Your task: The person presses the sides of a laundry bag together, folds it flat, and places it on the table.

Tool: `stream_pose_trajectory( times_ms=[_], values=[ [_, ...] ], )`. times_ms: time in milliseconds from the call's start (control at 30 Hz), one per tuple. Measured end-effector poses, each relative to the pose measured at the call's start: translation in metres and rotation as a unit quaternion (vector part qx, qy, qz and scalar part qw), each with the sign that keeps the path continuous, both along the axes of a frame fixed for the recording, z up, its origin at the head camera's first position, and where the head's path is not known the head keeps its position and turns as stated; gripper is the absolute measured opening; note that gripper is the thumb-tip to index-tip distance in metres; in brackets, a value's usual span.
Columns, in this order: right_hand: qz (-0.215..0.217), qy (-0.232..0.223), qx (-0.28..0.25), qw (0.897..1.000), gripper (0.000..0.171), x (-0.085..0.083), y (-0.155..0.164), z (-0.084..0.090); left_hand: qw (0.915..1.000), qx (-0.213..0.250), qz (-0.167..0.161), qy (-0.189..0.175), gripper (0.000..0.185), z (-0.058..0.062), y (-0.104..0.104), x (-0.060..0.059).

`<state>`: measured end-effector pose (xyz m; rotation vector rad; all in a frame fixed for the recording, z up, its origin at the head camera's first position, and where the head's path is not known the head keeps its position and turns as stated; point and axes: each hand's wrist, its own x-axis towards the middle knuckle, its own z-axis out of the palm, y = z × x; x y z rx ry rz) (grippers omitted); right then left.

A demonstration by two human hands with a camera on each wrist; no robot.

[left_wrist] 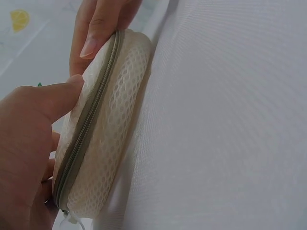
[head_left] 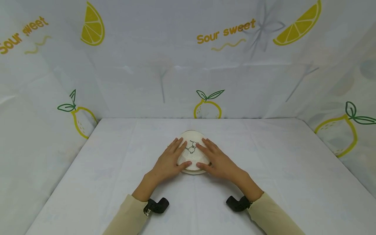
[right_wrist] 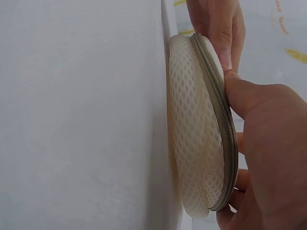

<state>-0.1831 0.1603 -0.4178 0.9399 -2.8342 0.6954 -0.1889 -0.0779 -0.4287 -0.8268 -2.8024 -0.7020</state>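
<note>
A round cream mesh laundry bag (head_left: 191,158) lies flat on the white cloth, with a line drawing on its lid. My left hand (head_left: 168,162) rests over its left side, fingers spread, thumb near the front edge. From the other side my right hand (head_left: 221,163) mirrors it, its thumb close to the left one. A greenish zipper (left_wrist: 91,112) runs round the side of the bag between lid and honeycomb mesh wall; a pale pull tab (left_wrist: 72,219) hangs at one end. In the right wrist view the mesh wall (right_wrist: 189,110) bulges softly below the zipper.
White cloth (head_left: 105,182) covers the table. A white curtain (head_left: 152,49) printed with lemons and lettering rises behind and at both sides. Each wrist wears a black camera mount, the left one (head_left: 158,205) and the right one (head_left: 237,203).
</note>
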Motion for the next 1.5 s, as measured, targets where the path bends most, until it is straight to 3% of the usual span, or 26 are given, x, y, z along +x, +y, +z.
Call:
stream_pose_trajectory(
  times_ms=[567,800,1500],
  values=[
    [0.002,0.014,0.0,1.0,0.071,-0.001,0.0,-0.004,0.9999,-0.005,-0.004,0.014,0.077,-0.005,0.001,0.0],
    [0.006,0.016,0.003,1.0,0.07,-0.002,0.0,-0.006,1.0,0.0,-0.001,0.002,0.077,-0.006,0.001,0.0],
    [0.003,-0.016,-0.016,1.0,0.074,-0.001,-0.001,-0.009,0.9998,-0.015,-0.01,0.002,0.078,-0.006,0.0,0.002]
  ],
)
